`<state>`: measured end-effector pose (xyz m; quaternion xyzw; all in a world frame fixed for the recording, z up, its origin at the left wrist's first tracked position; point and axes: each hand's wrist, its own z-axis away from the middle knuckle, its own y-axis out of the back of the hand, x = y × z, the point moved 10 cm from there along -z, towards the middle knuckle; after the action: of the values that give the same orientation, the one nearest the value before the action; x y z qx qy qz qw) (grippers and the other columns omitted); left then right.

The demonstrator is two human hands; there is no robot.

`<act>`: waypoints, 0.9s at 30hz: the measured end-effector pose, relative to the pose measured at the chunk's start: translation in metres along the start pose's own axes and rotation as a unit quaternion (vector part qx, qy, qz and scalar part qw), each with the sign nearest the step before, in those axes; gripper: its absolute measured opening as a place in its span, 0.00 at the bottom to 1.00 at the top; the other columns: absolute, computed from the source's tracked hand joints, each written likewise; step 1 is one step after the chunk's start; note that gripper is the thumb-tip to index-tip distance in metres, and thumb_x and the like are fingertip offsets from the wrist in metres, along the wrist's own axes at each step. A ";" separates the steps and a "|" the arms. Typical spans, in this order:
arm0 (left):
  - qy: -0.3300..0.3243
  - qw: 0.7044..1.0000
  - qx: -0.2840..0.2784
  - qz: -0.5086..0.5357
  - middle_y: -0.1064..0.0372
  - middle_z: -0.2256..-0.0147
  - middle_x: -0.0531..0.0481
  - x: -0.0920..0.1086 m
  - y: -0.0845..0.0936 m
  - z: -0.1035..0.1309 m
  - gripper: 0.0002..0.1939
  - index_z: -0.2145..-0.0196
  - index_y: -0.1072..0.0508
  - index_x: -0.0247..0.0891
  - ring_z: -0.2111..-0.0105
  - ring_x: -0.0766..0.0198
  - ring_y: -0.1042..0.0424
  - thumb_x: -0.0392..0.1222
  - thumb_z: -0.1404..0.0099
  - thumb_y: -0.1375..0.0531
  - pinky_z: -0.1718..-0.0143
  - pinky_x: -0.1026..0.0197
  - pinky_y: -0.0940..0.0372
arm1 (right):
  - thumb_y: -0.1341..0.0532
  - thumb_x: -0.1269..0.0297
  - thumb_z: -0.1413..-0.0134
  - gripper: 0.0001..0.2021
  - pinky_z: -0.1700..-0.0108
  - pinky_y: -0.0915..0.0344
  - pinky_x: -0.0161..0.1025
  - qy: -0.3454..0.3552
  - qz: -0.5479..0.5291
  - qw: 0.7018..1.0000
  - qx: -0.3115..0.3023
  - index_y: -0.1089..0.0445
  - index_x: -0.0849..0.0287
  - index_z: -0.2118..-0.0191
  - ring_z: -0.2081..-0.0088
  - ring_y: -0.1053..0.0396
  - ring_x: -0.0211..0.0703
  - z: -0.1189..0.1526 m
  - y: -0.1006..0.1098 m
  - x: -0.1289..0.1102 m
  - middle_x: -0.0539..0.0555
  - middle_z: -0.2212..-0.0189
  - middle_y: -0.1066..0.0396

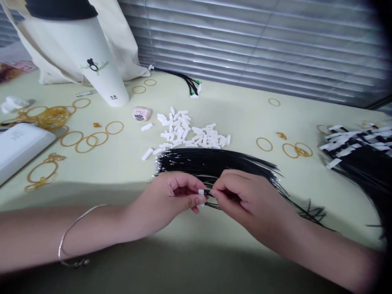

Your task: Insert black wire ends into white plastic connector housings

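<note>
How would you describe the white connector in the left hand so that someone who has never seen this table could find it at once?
Start with the wire bundle on the table. At its near side, the left hand pinches the connector. Unlike the loose white pieces heaped beyond the bundle, this one is held, with black wires reaching from it to the right hand.

Showed white in connectors (185,132) and cup (82,45), black in wires (214,160) and lid (61,10), silver at wire tips (158,161), amber in rubber bands (55,117), pale green across the worktop (241,112). Ran in grey horizontal stripes over the blinds (245,45).
</note>
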<state>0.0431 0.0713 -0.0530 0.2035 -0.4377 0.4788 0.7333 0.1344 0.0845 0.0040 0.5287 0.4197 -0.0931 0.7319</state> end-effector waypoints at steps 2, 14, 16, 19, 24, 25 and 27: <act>0.003 1.000 -0.001 0.002 0.31 0.74 0.55 -0.001 0.000 0.000 0.04 0.69 0.28 0.34 0.74 0.72 0.32 0.36 0.43 0.38 0.68 0.68 0.36 | 0.47 0.72 0.46 0.11 0.75 0.48 0.31 0.005 0.002 1.000 0.007 0.36 0.61 0.77 0.76 0.41 0.31 0.000 -0.001 -0.001 0.48 0.78 0.37; -0.015 0.998 0.003 0.057 0.32 0.72 0.57 0.001 0.001 -0.003 0.05 0.67 0.31 0.35 0.73 0.75 0.31 0.36 0.42 0.38 0.68 0.70 0.35 | 0.48 0.73 0.42 0.07 0.68 0.42 0.38 0.091 0.126 0.986 0.051 0.34 0.62 0.69 0.69 0.38 0.40 0.009 0.014 -0.016 0.52 0.71 0.34; -0.016 0.998 0.003 0.059 0.31 0.72 0.57 0.002 0.002 -0.003 0.04 0.67 0.30 0.35 0.73 0.75 0.31 0.36 0.42 0.38 0.68 0.70 0.36 | 0.50 0.75 0.42 0.09 0.68 0.42 0.38 0.089 0.137 0.986 0.025 0.33 0.61 0.67 0.68 0.38 0.40 0.008 0.007 -0.013 0.53 0.70 0.34; -0.018 0.998 0.003 0.063 0.32 0.72 0.57 0.002 0.002 -0.002 0.04 0.68 0.30 0.35 0.73 0.75 0.32 0.36 0.42 0.38 0.68 0.70 0.36 | 0.49 0.75 0.42 0.09 0.67 0.42 0.37 0.088 0.152 0.984 0.024 0.33 0.61 0.67 0.67 0.38 0.39 0.007 0.005 -0.011 0.53 0.69 0.34; -0.014 0.997 0.001 0.070 0.32 0.74 0.58 0.002 0.001 -0.001 0.04 0.68 0.30 0.35 0.74 0.75 0.32 0.35 0.43 0.38 0.69 0.71 0.36 | 0.47 0.75 0.43 0.06 0.65 0.41 0.38 0.103 0.142 0.983 0.053 0.34 0.63 0.68 0.66 0.38 0.40 0.008 0.011 -0.011 0.53 0.70 0.34; -0.015 0.997 0.002 0.071 0.32 0.75 0.58 0.003 0.001 0.000 0.04 0.68 0.30 0.35 0.74 0.75 0.32 0.35 0.43 0.38 0.69 0.71 0.36 | 0.47 0.74 0.43 0.06 0.65 0.41 0.38 0.106 0.139 0.983 0.055 0.34 0.63 0.67 0.66 0.38 0.40 0.008 0.012 -0.011 0.53 0.69 0.34; -0.015 0.997 0.002 0.070 0.32 0.75 0.58 0.003 0.001 0.000 0.04 0.68 0.30 0.35 0.75 0.76 0.32 0.35 0.43 0.38 0.69 0.71 0.36 | 0.47 0.74 0.43 0.06 0.65 0.41 0.38 0.109 0.131 0.984 0.052 0.33 0.63 0.66 0.66 0.38 0.39 0.007 0.012 -0.010 0.53 0.69 0.34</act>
<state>0.0430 0.0733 -0.0508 0.1812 -0.4610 0.5263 0.6911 0.1385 0.0800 0.0200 0.6235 0.4187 0.0406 0.6590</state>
